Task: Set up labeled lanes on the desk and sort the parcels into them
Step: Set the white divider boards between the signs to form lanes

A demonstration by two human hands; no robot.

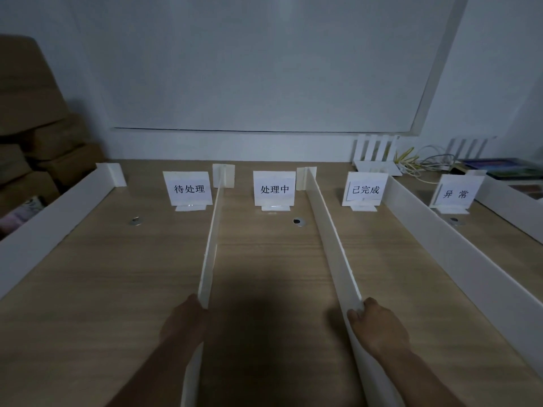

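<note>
White divider boards stand on edge along the wooden desk (264, 259) and split it into lanes. My left hand (183, 321) grips the near part of the left-middle divider (212, 230). My right hand (377, 327) grips the top edge of the right-middle divider (329, 230), fingers curled over it. At the far end of the lanes stand white label cards: 待处理 (188, 188), 处理中 (274, 188), 已完成 (365, 189) and 异常 (455, 193). No parcel lies in the lanes.
An outer board (47, 224) bounds the left side and another divider (458, 254) the right. Cardboard boxes (32, 136) are stacked beyond the left edge. A white rack (376, 155), cables (417, 163) and books (505, 168) sit at the far right. Metal grommets (298, 221) dot the desk.
</note>
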